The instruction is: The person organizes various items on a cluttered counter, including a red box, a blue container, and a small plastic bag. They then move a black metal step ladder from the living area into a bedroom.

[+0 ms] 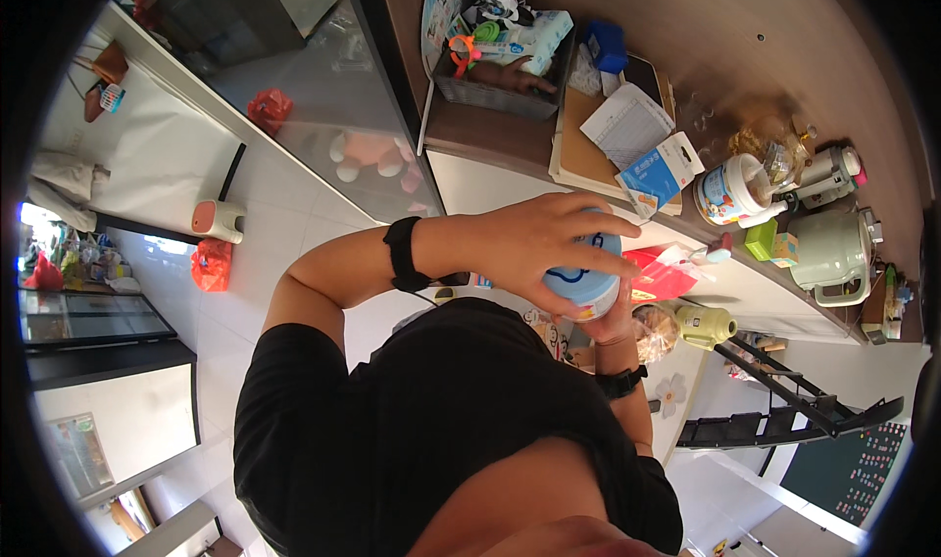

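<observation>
A round tub with a light blue lid [586, 281] is held in front of my waist, between both hands. My left hand [540, 245] lies over the lid with its fingers spread across it and the thumb at its near edge. From below and the right, my right hand [612, 323] grips the tub's side; most of its fingers are hidden behind the tub. Dark bands circle both wrists. Just beyond the hands, a blue and white cardboard box [659, 175] lies at the edge of a brown wooden shelf [485, 131].
Along the shelf stand a dark woven basket [500, 100] of mixed items, papers [628, 125], a white tub [731, 189], a glass vessel [781, 162] and a pale green kettle [831, 252]. To the right are a yellow-green flask [706, 327] and a black frame [779, 403]. Red plastic bags [212, 264] sit leftward.
</observation>
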{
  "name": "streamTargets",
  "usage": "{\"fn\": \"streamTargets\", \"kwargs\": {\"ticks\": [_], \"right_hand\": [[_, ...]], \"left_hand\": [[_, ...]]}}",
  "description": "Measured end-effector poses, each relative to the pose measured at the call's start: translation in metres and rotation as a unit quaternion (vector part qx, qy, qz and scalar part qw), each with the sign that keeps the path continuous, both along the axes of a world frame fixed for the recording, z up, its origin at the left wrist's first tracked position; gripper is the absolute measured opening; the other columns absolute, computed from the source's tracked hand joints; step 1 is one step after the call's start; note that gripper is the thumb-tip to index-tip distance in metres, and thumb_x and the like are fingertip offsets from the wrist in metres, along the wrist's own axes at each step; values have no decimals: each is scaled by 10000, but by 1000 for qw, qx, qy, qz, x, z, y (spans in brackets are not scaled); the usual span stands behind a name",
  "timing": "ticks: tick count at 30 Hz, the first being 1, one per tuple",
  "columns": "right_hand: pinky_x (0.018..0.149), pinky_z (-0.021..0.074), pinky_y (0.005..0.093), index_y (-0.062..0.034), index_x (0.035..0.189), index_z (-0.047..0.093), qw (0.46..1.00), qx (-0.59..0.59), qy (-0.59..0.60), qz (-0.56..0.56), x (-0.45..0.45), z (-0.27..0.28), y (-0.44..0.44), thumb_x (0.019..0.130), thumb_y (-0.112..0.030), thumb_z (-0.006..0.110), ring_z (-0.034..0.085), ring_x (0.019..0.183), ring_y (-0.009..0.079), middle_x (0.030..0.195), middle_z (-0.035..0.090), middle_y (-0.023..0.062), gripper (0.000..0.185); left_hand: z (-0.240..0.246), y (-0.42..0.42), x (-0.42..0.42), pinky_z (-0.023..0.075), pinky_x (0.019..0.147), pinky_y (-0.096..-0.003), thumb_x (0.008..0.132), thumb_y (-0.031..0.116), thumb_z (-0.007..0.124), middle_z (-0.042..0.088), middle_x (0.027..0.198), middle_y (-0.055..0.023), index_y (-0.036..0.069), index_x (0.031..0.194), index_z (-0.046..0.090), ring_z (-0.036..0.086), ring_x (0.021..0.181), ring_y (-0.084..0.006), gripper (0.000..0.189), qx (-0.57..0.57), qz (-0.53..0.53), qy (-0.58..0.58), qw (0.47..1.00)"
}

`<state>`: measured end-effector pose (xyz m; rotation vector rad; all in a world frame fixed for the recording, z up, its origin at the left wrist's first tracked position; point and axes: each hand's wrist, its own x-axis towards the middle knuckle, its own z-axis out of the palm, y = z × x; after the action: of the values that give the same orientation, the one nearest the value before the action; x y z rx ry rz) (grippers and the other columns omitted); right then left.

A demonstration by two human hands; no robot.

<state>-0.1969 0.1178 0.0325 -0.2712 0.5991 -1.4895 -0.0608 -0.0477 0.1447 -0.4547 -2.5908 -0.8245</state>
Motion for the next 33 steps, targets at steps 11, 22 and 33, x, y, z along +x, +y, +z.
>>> {"fn": "streamTargets", "kwargs": {"ticks": [11, 22, 33], "right_hand": [[703, 527, 448, -127, 1342, 284, 999, -13, 40, 8, 1, -14, 9, 739, -726, 414, 525, 1060, 311, 1257, 455, 130, 860], [1039, 262, 440, -84, 1387, 212, 978, -41, 189, -74, -19, 23, 19, 703, -560, 645, 315, 1275, 272, 1373, 342, 114, 939], [1042, 242, 350, -10, 1383, 159, 779, -51, 616, -99, -1, 81, 39, 563, -286, 837, 278, 1286, 264, 1371, 288, 178, 1099]], "left_hand": [[-16, 10, -5, 348, 926, -422, 602, 266, 713, 417, 1258, -105, 191, 1214, 514, 408, 1104, -329, 648, 41, 27, 25, 998], [32, 13, -17, 360, 922, -418, 596, 223, 724, 439, 1259, -85, 160, 1213, 528, 424, 1099, -318, 650, 24, -65, 3, 998], [27, 18, -32, 324, 971, -407, 624, 221, 713, 432, 1270, -113, 102, 1260, 470, 403, 1156, -315, 692, 63, -76, -32, 995]]}}
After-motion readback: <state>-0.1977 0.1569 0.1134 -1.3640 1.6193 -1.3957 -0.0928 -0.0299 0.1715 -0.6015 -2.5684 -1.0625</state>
